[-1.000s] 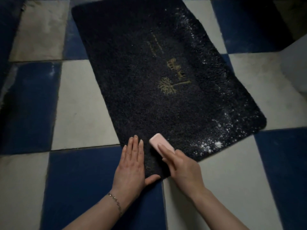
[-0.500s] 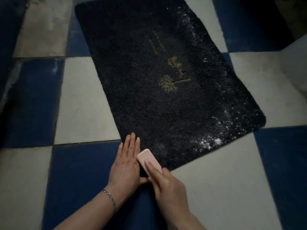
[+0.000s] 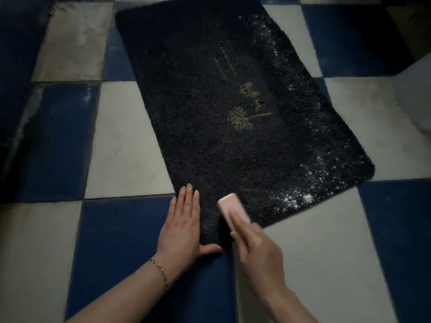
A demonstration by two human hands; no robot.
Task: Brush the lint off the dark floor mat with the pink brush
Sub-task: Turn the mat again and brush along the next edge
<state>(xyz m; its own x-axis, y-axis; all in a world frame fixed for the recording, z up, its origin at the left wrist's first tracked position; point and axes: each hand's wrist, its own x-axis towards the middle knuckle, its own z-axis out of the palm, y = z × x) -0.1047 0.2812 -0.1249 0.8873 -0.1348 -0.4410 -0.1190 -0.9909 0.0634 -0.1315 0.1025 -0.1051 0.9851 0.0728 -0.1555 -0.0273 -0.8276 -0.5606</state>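
A dark shaggy floor mat [image 3: 210, 108] with a gold tree design lies slanted on the tiled floor. White lint [image 3: 300, 199] speckles its right edge and near right corner. My left hand [image 3: 182, 227] presses flat on the mat's near left corner, fingers straight, thumb spread along the near edge. My right hand [image 3: 256, 250] grips the pink brush [image 3: 229, 206], which lies on the mat close to its near edge, just right of the left hand. The right hand is blurred by motion.
The floor is a checkerboard of blue tiles [image 3: 130, 229] and off-white tiles [image 3: 126, 145]. A pale object [image 3: 417, 96] stands at the right edge beside the mat. A darker strip runs along the far left.
The brush was drawn toward me to the mat's near edge half a second ago and has since moved back up onto the mat. The left hand stays pressed on the corner.
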